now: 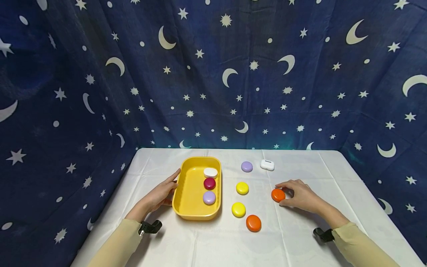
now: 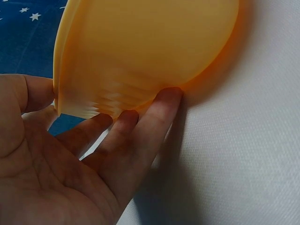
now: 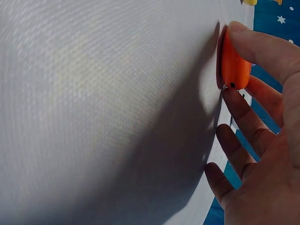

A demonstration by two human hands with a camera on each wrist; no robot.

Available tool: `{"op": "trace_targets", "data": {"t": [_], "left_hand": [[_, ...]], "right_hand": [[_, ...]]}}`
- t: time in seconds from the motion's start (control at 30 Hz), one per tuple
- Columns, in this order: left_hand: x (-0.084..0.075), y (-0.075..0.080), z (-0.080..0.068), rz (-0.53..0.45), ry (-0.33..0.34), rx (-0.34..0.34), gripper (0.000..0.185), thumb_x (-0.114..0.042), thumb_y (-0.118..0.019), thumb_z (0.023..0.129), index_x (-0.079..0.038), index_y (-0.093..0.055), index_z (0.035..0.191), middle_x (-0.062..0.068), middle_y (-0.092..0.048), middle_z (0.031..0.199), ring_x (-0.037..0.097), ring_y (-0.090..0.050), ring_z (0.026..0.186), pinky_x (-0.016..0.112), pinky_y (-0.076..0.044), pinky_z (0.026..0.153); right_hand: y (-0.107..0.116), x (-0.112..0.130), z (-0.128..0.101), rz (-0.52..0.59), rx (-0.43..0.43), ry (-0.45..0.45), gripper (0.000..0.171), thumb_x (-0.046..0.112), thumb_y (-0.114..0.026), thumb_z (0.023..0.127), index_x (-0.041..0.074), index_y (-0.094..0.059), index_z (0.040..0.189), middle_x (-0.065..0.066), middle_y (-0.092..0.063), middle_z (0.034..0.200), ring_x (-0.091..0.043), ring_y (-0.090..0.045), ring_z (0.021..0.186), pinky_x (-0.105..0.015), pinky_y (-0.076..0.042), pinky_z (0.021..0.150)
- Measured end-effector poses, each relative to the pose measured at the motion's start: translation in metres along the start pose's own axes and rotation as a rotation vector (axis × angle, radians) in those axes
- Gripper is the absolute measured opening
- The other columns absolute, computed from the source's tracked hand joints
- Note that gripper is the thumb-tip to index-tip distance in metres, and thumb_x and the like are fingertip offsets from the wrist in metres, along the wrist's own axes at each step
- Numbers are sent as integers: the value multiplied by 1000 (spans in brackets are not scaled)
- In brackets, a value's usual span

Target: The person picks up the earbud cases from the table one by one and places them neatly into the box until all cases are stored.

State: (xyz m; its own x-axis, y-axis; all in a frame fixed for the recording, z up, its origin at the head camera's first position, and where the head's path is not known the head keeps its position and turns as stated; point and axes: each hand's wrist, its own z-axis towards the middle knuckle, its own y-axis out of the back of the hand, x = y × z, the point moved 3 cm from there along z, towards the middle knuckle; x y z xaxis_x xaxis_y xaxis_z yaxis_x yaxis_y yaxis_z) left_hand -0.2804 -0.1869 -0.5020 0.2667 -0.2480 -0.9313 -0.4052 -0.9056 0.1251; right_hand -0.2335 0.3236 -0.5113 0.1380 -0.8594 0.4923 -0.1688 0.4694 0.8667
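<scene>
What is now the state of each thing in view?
Yellow tray: upright, open-topped, partly filled
White oval: inside tray
Dark red disc: inside tray
Inner lilac disc: inside tray
Outer lilac disc: on table
Far yellow disc: on table
Near yellow disc: on table
Near orange disc: on table
Far orange disc: pinched by right hand
White box: on table, apparently shut
Left hand: gripping tray

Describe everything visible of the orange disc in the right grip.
The orange disc is round and glossy, plastic-looking, with rounded edges and a small dark mark on its side. It is roughly level, right of the two yellow discs; whether it touches the white tablecloth is unclear. The right grip pinches it.
</scene>
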Motion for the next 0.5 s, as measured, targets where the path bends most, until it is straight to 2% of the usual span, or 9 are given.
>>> {"op": "trace_targets", "data": {"t": [0.5], "left_hand": [[1,1,-1,1,7,3,67,-22,-44,106,-37,-17,165,21,-50,148,29,-65,106,47,-61,75]], "right_hand": [[-1,-1,0,-8,-17,36,64,43,-91,73,16,-72,128,-8,-67,123,-29,-52,111,-56,-41,95]]}}
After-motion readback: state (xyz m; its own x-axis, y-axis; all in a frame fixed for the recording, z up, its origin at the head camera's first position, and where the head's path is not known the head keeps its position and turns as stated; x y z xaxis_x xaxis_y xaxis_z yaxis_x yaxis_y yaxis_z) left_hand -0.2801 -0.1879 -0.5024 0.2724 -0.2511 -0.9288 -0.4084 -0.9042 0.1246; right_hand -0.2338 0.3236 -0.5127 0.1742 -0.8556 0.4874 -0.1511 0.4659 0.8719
